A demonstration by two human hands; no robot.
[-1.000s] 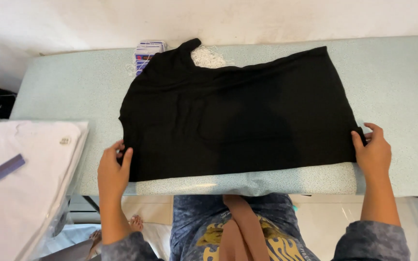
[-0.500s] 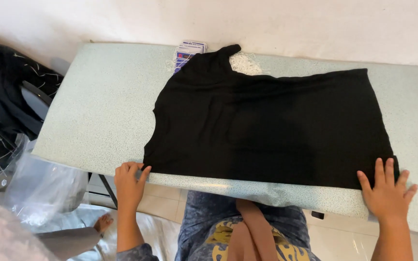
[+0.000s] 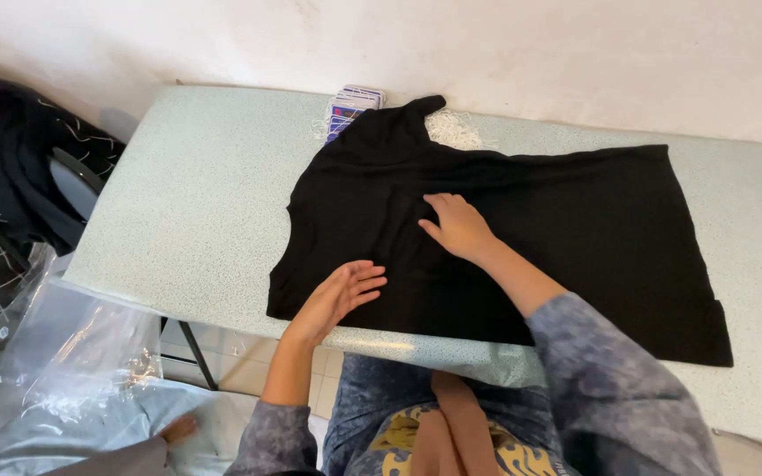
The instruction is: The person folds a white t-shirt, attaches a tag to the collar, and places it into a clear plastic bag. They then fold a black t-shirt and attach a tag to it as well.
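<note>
Black garment [image 3: 522, 238]: lies spread flat on the speckled pale-green surface [image 3: 187, 203], near its front edge. Your left hand [image 3: 341, 295]: fingers spread, palm resting flat on the garment's lower left part. Your right hand [image 3: 456, 225]: open, fingers together, pressed flat on the garment's middle. Small printed box [image 3: 352, 104]: at the far edge, just beside the garment's collar.
</note>
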